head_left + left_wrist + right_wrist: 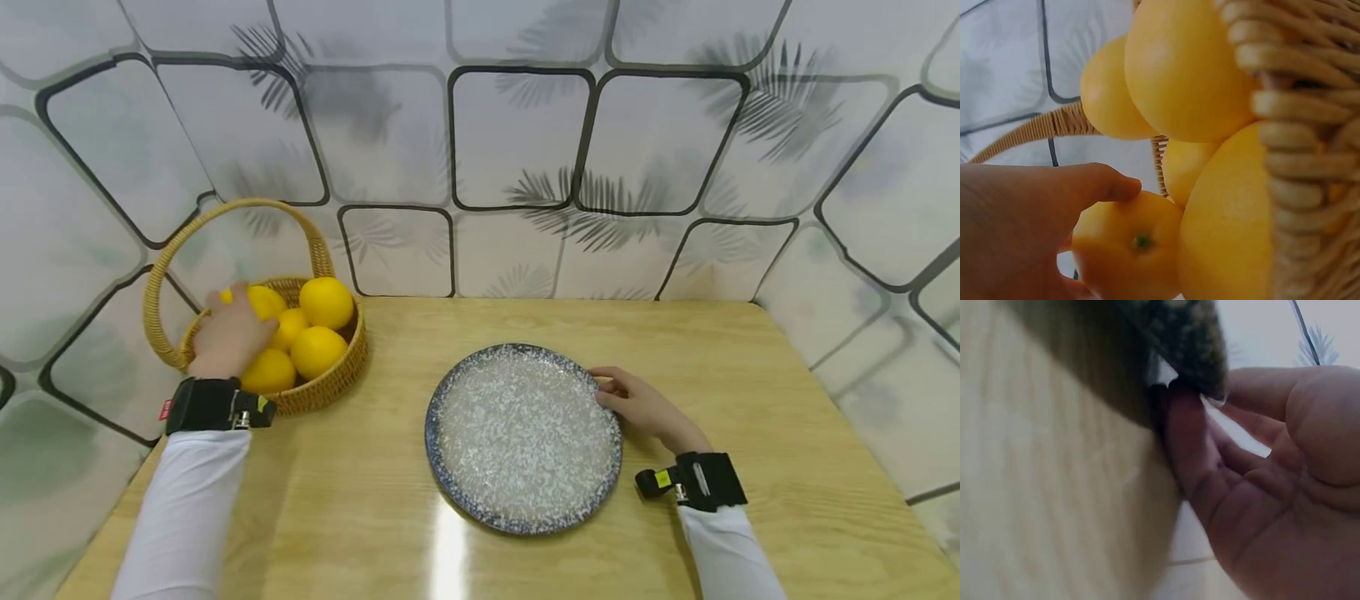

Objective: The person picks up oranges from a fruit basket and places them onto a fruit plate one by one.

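Note:
At the left stands a woven basket [347,372] with a tall arched handle, holding several yellow-orange oranges [318,352]. My left hand [231,335] reaches over its rim. In the left wrist view, thumb and fingers grip an orange [1129,234] with a small green stem mark, beside other oranges and the wicker wall. A round speckled plate [525,442] with a dark blue rim lies in the middle of the table. My right hand [648,407] holds its right edge, thumb above and fingers under the rim [1200,359], as the right wrist view shows.
The light wooden table [360,517] runs back to a wall [517,142] of patterned fabric with dark outlines and leaf prints. The same fabric closes in on the left and right sides. The basket's handle [247,204] arches up behind my left hand.

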{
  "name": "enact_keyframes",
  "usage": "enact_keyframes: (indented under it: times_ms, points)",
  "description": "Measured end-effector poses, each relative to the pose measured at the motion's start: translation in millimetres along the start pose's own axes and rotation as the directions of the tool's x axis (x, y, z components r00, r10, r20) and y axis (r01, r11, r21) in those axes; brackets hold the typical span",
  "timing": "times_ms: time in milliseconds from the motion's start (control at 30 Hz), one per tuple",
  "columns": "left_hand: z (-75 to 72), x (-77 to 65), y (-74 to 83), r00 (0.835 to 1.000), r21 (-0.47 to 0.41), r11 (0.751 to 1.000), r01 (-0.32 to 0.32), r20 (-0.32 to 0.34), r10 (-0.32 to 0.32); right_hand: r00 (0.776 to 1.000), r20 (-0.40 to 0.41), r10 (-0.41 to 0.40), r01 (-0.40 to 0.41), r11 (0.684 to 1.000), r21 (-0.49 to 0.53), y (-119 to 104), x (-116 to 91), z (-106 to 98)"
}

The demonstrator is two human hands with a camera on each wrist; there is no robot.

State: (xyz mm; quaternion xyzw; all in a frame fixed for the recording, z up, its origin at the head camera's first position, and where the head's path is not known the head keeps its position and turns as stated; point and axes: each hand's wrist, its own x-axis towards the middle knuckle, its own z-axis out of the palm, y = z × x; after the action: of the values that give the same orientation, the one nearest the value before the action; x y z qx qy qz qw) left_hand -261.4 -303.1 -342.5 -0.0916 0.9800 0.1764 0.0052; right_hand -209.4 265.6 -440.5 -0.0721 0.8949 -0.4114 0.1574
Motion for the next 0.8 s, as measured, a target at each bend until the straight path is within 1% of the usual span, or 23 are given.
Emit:
enact_keyframes:
  times_ms: [67,133,200,333,433,733,800]
  points:
    - [-0.3,0.2,-4.6,1.0,-0.017,1.0,0.01,0.009,-0.01,1.0,0.011,-0.026,0.026,0.999,0.023,3.9,0.5,1.0]
    - [0.4,0.2,-7.4,1.0,-0.026,1.0,0.01,-0.002,-0.01,0.999,0.013,-0.04,0.039,0.998,0.041,6.5,1.0,1.4]
    - [1.3,0.6,-7.1,1.0,-0.025,1.0,0.001,-0.016,-0.002,0.999,0.01,-0.039,0.038,0.998,0.052,7.7,0.4,1.0]
    - [3.9,3.8,-2.5,0.998,-0.014,0.999,-0.041,-0.051,0.04,1.0,0.007,-0.006,0.006,0.998,0.059,7.8,-1.9,-0.8]
    - [5.7,4.2,0.0,0.996,-0.008,0.998,-0.06,-0.064,0.059,1.0,0.007,0.011,-0.012,0.998,0.06,7.6,-2.1,-1.8]
    - [5.2,-0.2,1.1,0.994,-0.021,0.998,-0.066,-0.087,0.064,1.0,-0.002,0.0,0.0,0.998,0.069,7.3,-0.7,-0.2]
    - [5.7,-0.5,1.0,0.995,-0.023,0.998,-0.059,-0.085,0.057,1.0,-0.006,-0.001,0.001,0.998,0.067,6.1,-0.9,-0.8]
